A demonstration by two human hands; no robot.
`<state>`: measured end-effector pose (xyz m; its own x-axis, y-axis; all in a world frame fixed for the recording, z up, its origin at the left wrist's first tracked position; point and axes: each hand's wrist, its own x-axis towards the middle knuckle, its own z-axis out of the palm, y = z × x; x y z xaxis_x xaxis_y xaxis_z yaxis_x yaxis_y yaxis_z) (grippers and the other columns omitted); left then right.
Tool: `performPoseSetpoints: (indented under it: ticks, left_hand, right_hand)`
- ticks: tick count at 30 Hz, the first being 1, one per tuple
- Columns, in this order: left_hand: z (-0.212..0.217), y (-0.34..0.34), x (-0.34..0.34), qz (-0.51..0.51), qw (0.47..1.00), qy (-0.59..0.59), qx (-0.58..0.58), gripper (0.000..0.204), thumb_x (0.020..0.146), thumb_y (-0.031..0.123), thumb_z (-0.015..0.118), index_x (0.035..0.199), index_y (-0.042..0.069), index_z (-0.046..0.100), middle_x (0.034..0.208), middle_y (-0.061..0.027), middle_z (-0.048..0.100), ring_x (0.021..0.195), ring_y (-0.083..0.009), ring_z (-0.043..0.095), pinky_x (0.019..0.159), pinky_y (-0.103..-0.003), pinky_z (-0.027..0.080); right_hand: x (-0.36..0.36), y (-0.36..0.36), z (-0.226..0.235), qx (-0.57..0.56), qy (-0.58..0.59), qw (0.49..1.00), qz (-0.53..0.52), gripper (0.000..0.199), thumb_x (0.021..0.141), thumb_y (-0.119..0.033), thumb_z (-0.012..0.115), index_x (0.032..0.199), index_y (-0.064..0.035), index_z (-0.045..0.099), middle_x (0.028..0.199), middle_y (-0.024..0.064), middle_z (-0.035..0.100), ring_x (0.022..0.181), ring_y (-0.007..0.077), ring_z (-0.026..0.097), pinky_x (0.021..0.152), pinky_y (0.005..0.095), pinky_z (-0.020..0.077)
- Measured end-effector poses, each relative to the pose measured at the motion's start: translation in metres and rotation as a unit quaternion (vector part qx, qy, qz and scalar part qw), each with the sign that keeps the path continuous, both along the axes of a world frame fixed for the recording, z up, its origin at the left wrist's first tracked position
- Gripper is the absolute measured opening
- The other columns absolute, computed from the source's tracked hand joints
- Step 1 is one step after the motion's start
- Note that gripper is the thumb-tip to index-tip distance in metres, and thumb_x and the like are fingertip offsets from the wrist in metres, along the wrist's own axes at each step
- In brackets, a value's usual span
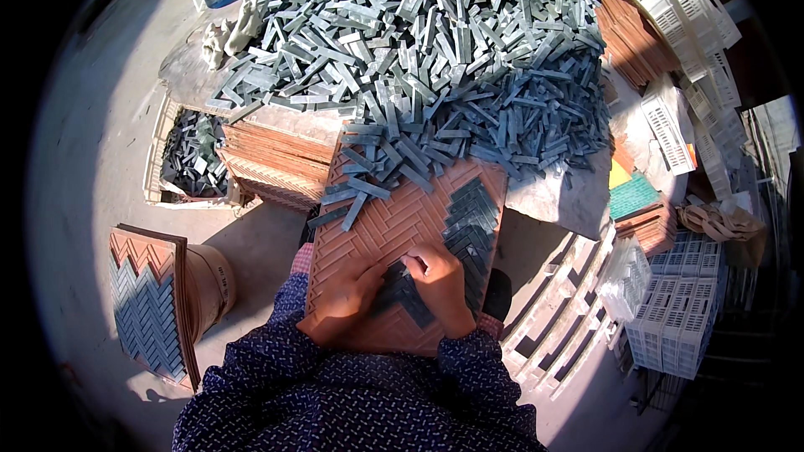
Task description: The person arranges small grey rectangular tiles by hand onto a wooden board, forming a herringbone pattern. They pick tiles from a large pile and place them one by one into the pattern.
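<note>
A terracotta-coloured tray [368, 226] with herringbone grooves rests in front of my body. Dark grey-green stone strips [471, 218] fill its grooves along the right side and toward the near middle. My left hand [345, 295] lies low over the tray with its fingers curled together. Close beside it, my right hand [438, 286] is closed in a pinch, thumb against fingers. What either hand holds, if anything, is hidden by the fingers. Several loose strips [360, 192] lie across the tray's far left part.
A large heap of stone strips [419, 25] covers the table beyond. Stacked trays [280, 159] stand left of mine. A partly filled tray [146, 310] leans by a round drum [209, 285]. White crates [674, 310] and a slatted pallet [557, 310] are at right.
</note>
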<state>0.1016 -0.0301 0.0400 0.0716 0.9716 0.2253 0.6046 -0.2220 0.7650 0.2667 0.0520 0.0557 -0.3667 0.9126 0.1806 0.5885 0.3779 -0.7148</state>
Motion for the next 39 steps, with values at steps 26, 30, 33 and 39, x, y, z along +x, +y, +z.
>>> performPoseSetpoints:
  ticks: [26, 30, 33, 39]
  left_hand:
    - [0.014, 0.019, -0.013, 0.070, 0.997, -0.041, 0.018, 0.022, 0.081, 0.002, 0.061, 0.102, 0.000, 0.058, 0.100, -0.0170, 0.057, 0.091, -0.0360, 0.057, 0.078, -0.040, 0.048]
    - [0.024, 0.038, -0.029, 0.165, 0.985, 0.036, 0.021, 0.020, 0.079, 0.004, 0.064, 0.097, 0.002, 0.055, 0.097, -0.0154, 0.056, 0.089, -0.0364, 0.056, 0.075, -0.041, 0.047]
    - [0.018, 0.037, -0.036, 0.176, 0.982, 0.069, 0.012, 0.022, 0.079, 0.005, 0.065, 0.098, 0.002, 0.054, 0.096, -0.0148, 0.056, 0.089, -0.0365, 0.055, 0.075, -0.042, 0.047]
    - [0.012, 0.041, -0.028, 0.192, 0.977, 0.097, 0.011, 0.026, 0.076, 0.005, 0.066, 0.099, 0.003, 0.054, 0.095, -0.0144, 0.056, 0.086, -0.0354, 0.056, 0.071, -0.043, 0.047]
  right_hand:
    - [-0.024, 0.086, -0.007, 0.181, -0.116, 0.976, -0.033, 0.026, 0.076, -0.012, 0.069, 0.098, -0.0067, 0.058, 0.093, 0.0117, 0.058, 0.089, 0.0339, 0.058, 0.071, 0.0417, 0.0489]
    - [-0.016, 0.090, -0.003, 0.149, -0.127, 0.981, -0.012, 0.025, 0.076, -0.011, 0.068, 0.098, -0.0068, 0.057, 0.092, 0.0121, 0.057, 0.087, 0.0339, 0.058, 0.069, 0.0420, 0.0488]
    - [-0.011, 0.066, 0.006, 0.040, -0.092, 0.995, 0.013, 0.019, 0.077, -0.010, 0.066, 0.093, -0.0049, 0.058, 0.086, 0.0133, 0.059, 0.079, 0.0336, 0.060, 0.066, 0.0408, 0.0491]
    - [0.018, 0.014, 0.025, -0.111, -0.071, 0.990, 0.059, 0.011, 0.079, -0.013, 0.063, 0.085, -0.0039, 0.060, 0.079, 0.0143, 0.061, 0.073, 0.0350, 0.061, 0.066, 0.0423, 0.0494]
